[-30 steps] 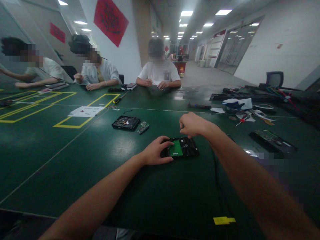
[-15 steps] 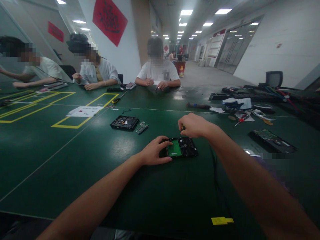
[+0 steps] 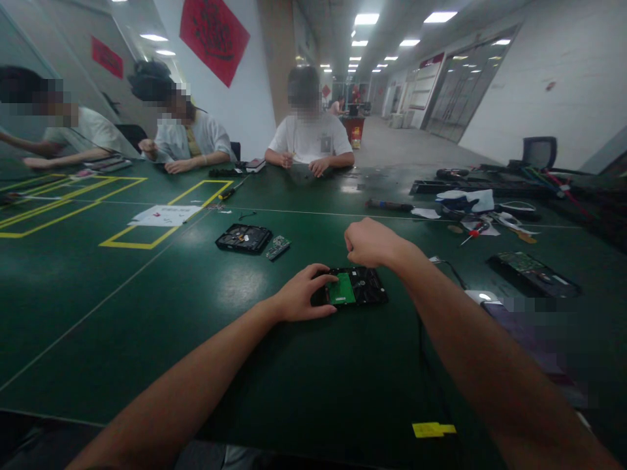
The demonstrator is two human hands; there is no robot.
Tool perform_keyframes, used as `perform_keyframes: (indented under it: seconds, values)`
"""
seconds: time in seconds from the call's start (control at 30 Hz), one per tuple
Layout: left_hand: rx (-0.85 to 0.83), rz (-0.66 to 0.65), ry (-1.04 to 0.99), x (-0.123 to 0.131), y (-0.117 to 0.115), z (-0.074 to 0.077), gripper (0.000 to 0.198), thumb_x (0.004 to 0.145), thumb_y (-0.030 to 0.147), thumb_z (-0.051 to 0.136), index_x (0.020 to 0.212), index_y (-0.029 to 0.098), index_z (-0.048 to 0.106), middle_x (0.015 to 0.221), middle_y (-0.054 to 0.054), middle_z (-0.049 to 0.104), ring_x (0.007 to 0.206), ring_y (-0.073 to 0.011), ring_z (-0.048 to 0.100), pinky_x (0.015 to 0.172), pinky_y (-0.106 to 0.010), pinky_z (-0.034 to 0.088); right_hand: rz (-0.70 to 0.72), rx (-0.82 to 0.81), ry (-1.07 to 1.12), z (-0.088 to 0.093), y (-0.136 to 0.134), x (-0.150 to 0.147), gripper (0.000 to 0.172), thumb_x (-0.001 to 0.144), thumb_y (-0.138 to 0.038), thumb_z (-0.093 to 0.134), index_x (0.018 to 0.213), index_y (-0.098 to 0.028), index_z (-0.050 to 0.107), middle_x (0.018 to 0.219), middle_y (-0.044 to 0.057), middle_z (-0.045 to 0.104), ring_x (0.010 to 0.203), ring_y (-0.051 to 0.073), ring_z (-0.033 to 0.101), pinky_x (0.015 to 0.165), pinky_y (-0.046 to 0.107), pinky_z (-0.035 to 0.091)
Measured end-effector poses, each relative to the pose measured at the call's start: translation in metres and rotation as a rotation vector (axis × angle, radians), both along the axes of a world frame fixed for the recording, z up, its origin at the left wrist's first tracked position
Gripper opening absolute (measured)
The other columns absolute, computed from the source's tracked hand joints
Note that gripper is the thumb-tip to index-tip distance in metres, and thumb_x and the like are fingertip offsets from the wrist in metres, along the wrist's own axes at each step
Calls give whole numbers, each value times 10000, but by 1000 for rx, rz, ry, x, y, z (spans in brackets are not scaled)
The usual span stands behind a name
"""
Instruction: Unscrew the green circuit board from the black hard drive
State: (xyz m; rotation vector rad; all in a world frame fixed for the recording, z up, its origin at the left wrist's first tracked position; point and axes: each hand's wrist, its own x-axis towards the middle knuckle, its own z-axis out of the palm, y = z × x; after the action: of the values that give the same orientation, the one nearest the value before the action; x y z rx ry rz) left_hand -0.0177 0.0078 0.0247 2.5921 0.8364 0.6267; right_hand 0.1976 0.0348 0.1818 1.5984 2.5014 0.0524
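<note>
A hard drive [image 3: 369, 287] with a green circuit board [image 3: 341, 289] lies flat on the dark green table. My left hand [image 3: 306, 295] grips its left end, thumb at the near edge and fingers on the far edge and over the board. Above the drive's far edge my right hand [image 3: 368, 245] is closed in a fist, palm down. Whatever it holds is hidden behind the fingers. Further off to the left, a second hard drive [image 3: 243, 238] rests beside a small loose circuit board [image 3: 279, 248].
Another hard drive [image 3: 535, 273] lies at the right, past a phone-like object [image 3: 519, 333] and a cable. A red-handled screwdriver [image 3: 473, 234], gloves [image 3: 465, 200] and tools lie beyond. White paper [image 3: 164, 215] sits at left by yellow tape. Several people sit across the table.
My right fist has shifted slightly left and up, and the dark, yellowish bit seen under its fingers is now hidden. My left hand stays on the hard drive.
</note>
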Motion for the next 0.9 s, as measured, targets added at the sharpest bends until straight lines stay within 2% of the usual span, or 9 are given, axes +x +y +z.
perform_keyframes:
  seconds: [0.1,0.2,0.3,0.6,0.77,0.9]
  values:
    - [6,3,-5,0,1,-1,700,895,559,773,1484,257,546,1513,-163,471,1374,-367,528,1147,-553,491,-27,25,25,-1,-1,2,267,922,-335,685,1034,-139,827,1019,214,795,988,342,753,798,393,563]
    - [0,5,-1,-1,0,-1,703,898,568,768,1488,258,543,1515,-167,468,1374,-368,529,1143,-556,494,-133,57,53,-5,1,8,390,980,-461,613,1087,-143,810,1068,233,782,1062,386,741,836,447,565]
    - [-4,4,1,-1,0,1,714,893,570,774,1494,265,538,1510,-164,473,1368,-368,534,1138,-558,497,-224,95,69,-10,3,15,358,984,-426,603,1113,-145,783,1104,235,776,1069,394,735,829,456,555]
    - [-18,10,-18,0,-1,0,712,880,561,786,1487,272,550,1511,-157,481,1368,-369,536,1147,-554,486,-65,112,178,-17,1,13,183,921,-318,729,1066,-207,713,1081,130,770,989,301,726,768,358,494]
    - [-16,10,-22,0,-1,2,706,884,563,781,1492,290,549,1515,-149,482,1378,-373,529,1145,-568,488,21,112,212,-18,-1,8,240,871,-256,795,1082,-220,687,1133,95,754,1044,281,712,797,336,478]
    - [-22,11,-15,-1,1,1,723,882,568,787,1505,295,542,1525,-146,472,1382,-369,527,1149,-567,487,-70,142,229,-20,-3,11,245,904,-291,750,1119,-200,673,1177,123,746,1053,299,714,810,355,491]
